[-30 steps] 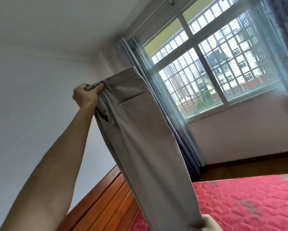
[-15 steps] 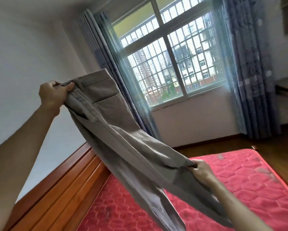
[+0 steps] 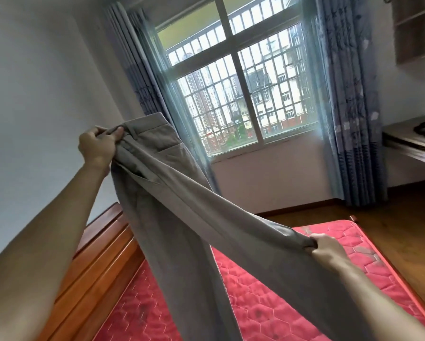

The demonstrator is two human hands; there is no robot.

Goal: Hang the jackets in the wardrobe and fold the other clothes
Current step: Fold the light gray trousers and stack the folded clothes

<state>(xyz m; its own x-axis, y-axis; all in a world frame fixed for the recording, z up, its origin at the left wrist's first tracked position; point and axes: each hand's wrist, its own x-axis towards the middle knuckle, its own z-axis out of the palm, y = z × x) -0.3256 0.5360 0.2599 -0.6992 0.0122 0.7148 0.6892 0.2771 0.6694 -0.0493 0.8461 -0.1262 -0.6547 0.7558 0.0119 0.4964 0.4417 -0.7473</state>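
Head view, single frame. I have the grey trousers [image 3: 172, 203] held up in the air over the bed, stretched between both hands.

Left hand [image 3: 97, 147]: raised, fist clenched on the waistband, thumb pressed over the top edge beside a belt loop. The fingers curl behind the cloth; I cannot see their tips.

Right hand [image 3: 328, 251]: lower and out to the right, closed around a bunched section of one leg. The thumb side is hidden inside the gather, so how much cloth is gripped is unclear.

Trousers: waistband tilted, a welt pocket visible below it, a slanted side pocket opening lower down. One leg runs taut and diagonal from the waist to my right hand. The rest hangs down and leaves the bottom of the frame; the hems are cut off, so I cannot tell whether they touch the mattress.

Below: red quilted mattress [image 3: 268, 303] with dark smudges, its lower part out of frame. Wooden headboard [image 3: 100, 257] along the left, partly behind my left forearm. Barred window [image 3: 245, 94] behind, flanked by blue curtains [image 3: 344, 94]. Far right, a desk [image 3: 408, 141] is cropped by the edge; a dark object on it is too cut off to identify. No wardrobe or jackets in view.
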